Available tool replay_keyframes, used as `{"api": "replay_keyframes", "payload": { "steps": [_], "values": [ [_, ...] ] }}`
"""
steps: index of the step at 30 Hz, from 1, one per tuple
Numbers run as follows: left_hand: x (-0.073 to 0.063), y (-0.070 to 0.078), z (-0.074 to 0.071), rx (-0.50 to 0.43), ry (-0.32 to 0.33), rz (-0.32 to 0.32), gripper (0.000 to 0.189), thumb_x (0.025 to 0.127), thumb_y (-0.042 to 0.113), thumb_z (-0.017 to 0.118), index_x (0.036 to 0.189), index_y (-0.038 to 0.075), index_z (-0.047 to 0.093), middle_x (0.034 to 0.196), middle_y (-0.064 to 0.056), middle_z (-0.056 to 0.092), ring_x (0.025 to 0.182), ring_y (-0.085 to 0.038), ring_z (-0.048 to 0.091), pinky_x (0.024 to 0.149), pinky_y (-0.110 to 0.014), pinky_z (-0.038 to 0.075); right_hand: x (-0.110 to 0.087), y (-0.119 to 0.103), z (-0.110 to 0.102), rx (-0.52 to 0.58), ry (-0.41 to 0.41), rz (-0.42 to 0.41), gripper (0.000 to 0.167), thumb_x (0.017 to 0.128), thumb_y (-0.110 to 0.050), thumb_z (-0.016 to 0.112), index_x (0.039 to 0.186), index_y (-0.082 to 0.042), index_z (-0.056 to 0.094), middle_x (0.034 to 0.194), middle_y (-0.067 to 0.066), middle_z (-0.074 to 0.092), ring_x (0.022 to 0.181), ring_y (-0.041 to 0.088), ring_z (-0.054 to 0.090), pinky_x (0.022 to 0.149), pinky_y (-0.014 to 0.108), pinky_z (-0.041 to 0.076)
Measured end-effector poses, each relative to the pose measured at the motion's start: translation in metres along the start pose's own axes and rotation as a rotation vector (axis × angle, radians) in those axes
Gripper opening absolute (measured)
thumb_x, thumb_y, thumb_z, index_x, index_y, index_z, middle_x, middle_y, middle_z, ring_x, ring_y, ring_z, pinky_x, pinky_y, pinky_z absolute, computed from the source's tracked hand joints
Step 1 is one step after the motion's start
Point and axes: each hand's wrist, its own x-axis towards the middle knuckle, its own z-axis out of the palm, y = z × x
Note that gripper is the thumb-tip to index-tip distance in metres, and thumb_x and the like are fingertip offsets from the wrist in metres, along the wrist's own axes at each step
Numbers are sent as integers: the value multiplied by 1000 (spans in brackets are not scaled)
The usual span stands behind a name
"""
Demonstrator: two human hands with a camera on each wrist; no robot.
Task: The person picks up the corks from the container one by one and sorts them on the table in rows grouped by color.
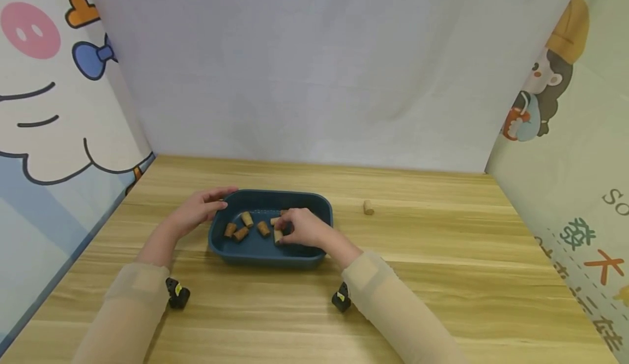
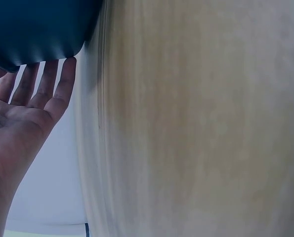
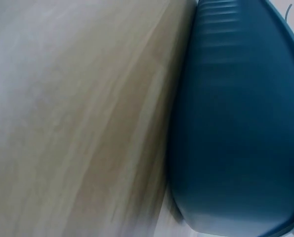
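The left hand [image 1: 199, 211] is spread at the left end of a blue tub [image 1: 270, 262], its fingers long and fairly straight, the tips touching the outside of the end wall in the left wrist view; it is not wrapped round anything. The right hand [image 1: 306, 228] reaches in over the tub's right half, thumb and forefinger bent together in a pinch on a pale cork [image 1: 278, 237], which is inside the tub. Two more corks show partly behind those fingers, the rest of them hidden. Four corks lie in the tub's left half: two browner ones [image 1: 235, 232] close together near the end, a paler one [image 1: 247, 219] just behind them, and a brown one [image 1: 263, 228] nearer the middle. The tub sits on a wood table [image 1: 467, 255], and a lone cork [image 1: 368, 207] lies on the wood right of it, well apart. Pale sleeves [image 1: 135, 298] cover both forearms, with a small black device [image 1: 178, 294] at each wrist. A white cloth [image 1: 314, 75] hangs behind the table, between printed sheets [image 1: 585, 156] on both sides
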Motion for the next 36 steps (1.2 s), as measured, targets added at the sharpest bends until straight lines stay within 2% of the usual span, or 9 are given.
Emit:
{"api": "replay_keyframes", "payload": {
  "steps": [6,11,21,30,36],
  "values": [
    [1,2,1,2,-2,-8,47,101,17,46,147,17,36,147,-14,33,47,-12,27,53,-34,34,-3,-1,0,6,-13,1,27,82,-21,75,107,-12,70,127,8,60,76,7,61,70,20,46],
    [1,1,1,12,-4,-3,47,101,17,46,147,16,36,145,-15,34,46,-12,27,53,-35,34,-5,-2,1,16,-23,8,28,82,-21,75,109,-13,69,122,4,63,67,3,56,66,19,45],
    [0,-4,2,1,-12,7,49,100,19,47,147,13,35,148,-15,32,47,-13,27,53,-35,34,-9,-4,0,48,10,-23,32,84,-25,73,113,-14,68,110,-3,67,75,3,57,69,18,46],
    [0,-2,1,2,1,30,49,100,19,47,147,10,35,145,-17,34,46,-14,27,51,-36,33,-18,-4,-10,71,59,-46,33,85,-28,71,115,-14,68,116,-2,65,84,7,59,72,20,48],
    [2,-2,1,19,12,29,48,100,19,48,146,13,37,144,-15,35,47,-12,28,52,-34,34,-27,-3,-22,89,93,-69,32,86,-25,71,115,-12,67,120,1,63,86,12,60,75,24,48]
  ]
}}
